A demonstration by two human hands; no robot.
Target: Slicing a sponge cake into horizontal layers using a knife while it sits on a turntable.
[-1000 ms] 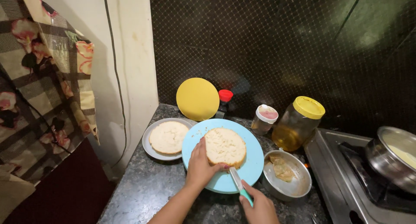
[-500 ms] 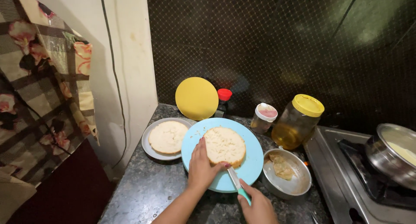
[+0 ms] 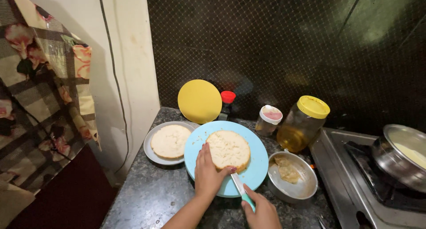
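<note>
- Your right hand [image 3: 262,211] was closed around the teal handle of a knife [image 3: 242,191], at 6 o'clock on the desk [image 3: 146,198], with the blade running into the near edge of the sponge cake [image 3: 229,149].
- Your left hand [image 3: 208,173] lay open and flat, at 7 o'clock of the cake, fingertips touching its side to steady it.
- The cake sat on a light blue round board [image 3: 257,169], a little left of the board's centre.
- To slice well, you would have wanted the blade level and the left fingertips kept above its line, in my judgement.
- Just beside the board at 3 o'clock stood a steel bowl [image 3: 301,189] holding scraps; it crowded the knife hand's elbow room.
- At 9 o'clock a grey plate [image 3: 151,153] carried a second cake round [image 3: 171,141].
- Farther off, at 12 o'clock, a yellow disc [image 3: 199,101] leaned on the dark wall, with a red-capped bottle [image 3: 227,104] beside it.
- At 1 to 2 o'clock stood a small white-lidded jar [image 3: 269,120] and a yellow-lidded jar [image 3: 304,122].
- Far right, a steel pan [image 3: 399,153] sat on the stove [image 3: 346,176].
</note>
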